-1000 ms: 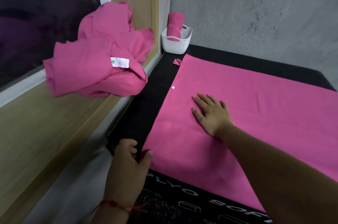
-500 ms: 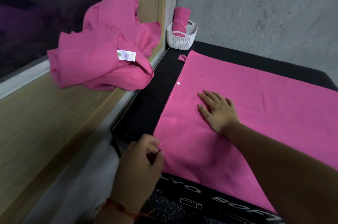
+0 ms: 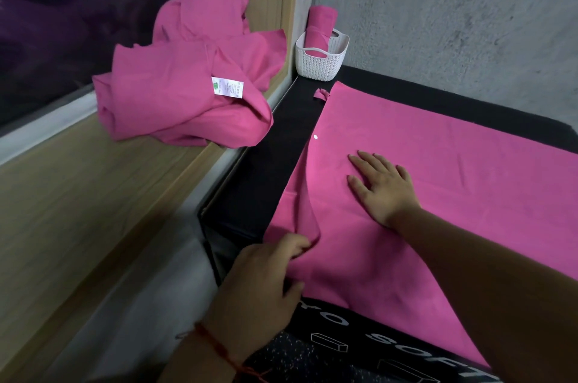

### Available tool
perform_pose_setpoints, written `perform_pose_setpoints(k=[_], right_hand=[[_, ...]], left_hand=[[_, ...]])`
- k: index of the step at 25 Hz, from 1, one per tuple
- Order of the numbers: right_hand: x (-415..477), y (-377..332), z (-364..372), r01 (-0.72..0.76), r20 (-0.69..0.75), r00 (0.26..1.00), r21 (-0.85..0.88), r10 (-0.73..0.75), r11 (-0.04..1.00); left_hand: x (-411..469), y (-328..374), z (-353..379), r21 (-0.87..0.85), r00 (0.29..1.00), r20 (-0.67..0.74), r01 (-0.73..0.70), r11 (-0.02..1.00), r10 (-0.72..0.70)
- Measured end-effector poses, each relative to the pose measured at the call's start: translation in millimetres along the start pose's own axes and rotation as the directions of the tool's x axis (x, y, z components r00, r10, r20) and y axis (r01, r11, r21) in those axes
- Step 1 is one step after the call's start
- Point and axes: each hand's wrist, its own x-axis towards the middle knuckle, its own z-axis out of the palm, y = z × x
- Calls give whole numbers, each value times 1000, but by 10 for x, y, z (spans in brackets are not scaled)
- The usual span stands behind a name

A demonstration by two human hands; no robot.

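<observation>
A pink cloth [image 3: 438, 170] lies spread flat over the black mat [image 3: 262, 182]. The right hand [image 3: 383, 187] presses down on it with fingers straight and slightly spread, while the left hand [image 3: 266, 285] pinches the cloth's near left corner, lifting the edge into a raised fold (a red thread circles that wrist). A rolled pink cloth [image 3: 319, 27] stands in the white basket [image 3: 316, 65].

head view looks down, close over towel [image 3: 438, 195].
</observation>
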Motion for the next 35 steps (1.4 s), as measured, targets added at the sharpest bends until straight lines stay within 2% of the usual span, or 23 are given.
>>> perform_pose_setpoints(k=[2,4,7,11,13,20,22,25,27,30,32,35], right_hand=[[0,3,-6,2,4,1000,1,-2,1000],[-5,0,-9,1,9,1000,0,-1,1000],[3,-3,-23,0,43,999,-14,1,1000],[24,1,-35,4,82,997,-41,-1,999],[27,2,-35,5,91,996,-43,-1,999],[20,-6,-23,7,70,998,-36,-5,999],[18,-14,-23,5,68,998,-34,-3,999],[28,-16,-20,7,70,998,-38,-5,999],[28,-6,-8,9,70,998,-45,-6,999],[27,-4,-11,12,77,997,-47,-9,999],[31,-12,-9,16,77,997,-46,-12,999],[53,-24,-11,18,101,995,-46,-14,999]], left_hand=[[-26,-180,-75,-10,987,52,152,988,-151],[-54,-276,-147,-42,963,131,243,969,-235],[-41,-250,-222,-219,957,136,281,934,-256],[-15,-240,-344,-423,939,152,343,839,-308],[-18,-284,-360,-443,918,146,393,806,-368],[0,-379,-271,-327,810,69,570,754,-582],[6,-350,-229,-279,828,-52,524,805,-558],[123,-151,-94,-167,899,-273,307,937,-343],[261,-36,50,-48,930,-281,234,971,-238],[430,-25,187,130,929,-232,324,937,-289],[476,11,246,210,926,-247,338,917,-285],[572,240,418,246,969,-204,185,951,-136]])
